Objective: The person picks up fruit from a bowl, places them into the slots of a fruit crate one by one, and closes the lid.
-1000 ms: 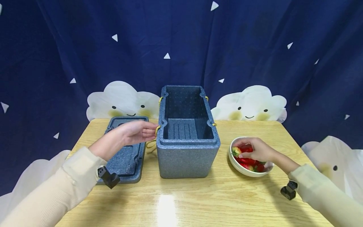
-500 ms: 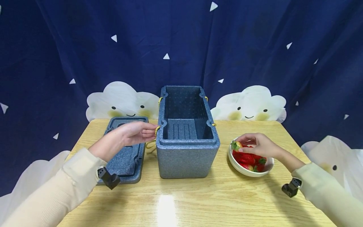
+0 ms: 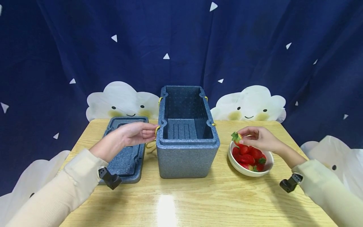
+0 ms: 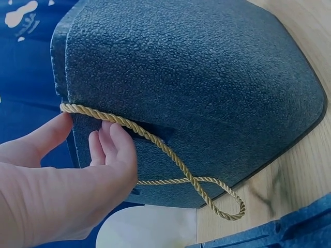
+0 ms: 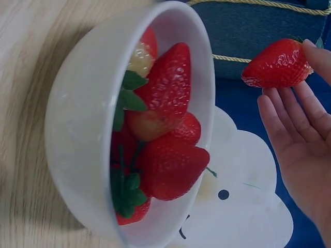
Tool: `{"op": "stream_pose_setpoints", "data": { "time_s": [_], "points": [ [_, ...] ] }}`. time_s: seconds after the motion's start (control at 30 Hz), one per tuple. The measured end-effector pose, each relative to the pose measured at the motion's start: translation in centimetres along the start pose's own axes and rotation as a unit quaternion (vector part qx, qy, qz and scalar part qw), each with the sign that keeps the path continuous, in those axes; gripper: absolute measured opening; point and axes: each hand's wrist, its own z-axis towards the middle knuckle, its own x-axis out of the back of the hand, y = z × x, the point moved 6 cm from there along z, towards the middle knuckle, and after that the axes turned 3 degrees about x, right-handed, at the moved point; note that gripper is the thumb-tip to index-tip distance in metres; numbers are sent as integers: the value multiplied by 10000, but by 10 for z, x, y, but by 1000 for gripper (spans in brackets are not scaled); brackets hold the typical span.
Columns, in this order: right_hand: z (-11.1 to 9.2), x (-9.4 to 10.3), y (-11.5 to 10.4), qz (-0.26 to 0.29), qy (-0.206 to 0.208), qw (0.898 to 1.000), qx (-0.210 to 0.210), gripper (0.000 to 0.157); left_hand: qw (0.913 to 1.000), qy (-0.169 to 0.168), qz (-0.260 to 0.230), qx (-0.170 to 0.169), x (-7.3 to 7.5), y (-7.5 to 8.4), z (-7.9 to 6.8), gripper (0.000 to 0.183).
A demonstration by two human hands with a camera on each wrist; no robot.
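My right hand (image 3: 262, 138) pinches a red strawberry (image 5: 276, 64) with a green leafy cap between thumb and fingertips. The fruit is raised just over the left rim of a white bowl (image 3: 236, 168), where several more strawberries (image 3: 247, 158) lie. In the middle stands a deep blue-grey foam box (image 3: 185, 162) without its lid. Its left side is touched by my left hand (image 3: 134, 132). In the left wrist view the thumb tip is beside a gold rope handle (image 4: 165, 147) near the box rim, and the bent fingers rest against the wall below the rope.
The box's matching lid (image 3: 122, 164) lies flat on the wooden table (image 3: 198, 201), left of the box and partly behind my left forearm. A dark blue curtain (image 3: 181, 37) and white cloud cutouts (image 3: 250, 101) stand behind the table.
My right hand has risen out of the bowl with one strawberry, moving up and slightly away. The left hand stays at the box's side.
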Motion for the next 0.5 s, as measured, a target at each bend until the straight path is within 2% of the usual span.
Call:
{"op": "stream_pose_setpoints", "data": {
  "time_s": [0.1,0.23,0.33,0.5],
  "points": [
    [2,2,-2,135,19,9998,-123,32,10000,-38,-11,-11,0,0,0,8],
    [5,6,-7,227,60,9997,-68,32,9999,-106,-104,-31,1,0,0,6],
    [7,10,-12,192,116,9997,35,33,9997,-143,-196,-28,1,0,0,11],
    [11,15,-20,214,196,9996,-71,33,9991,-231,-342,20,0,-1,-1,19]
  ]
}}
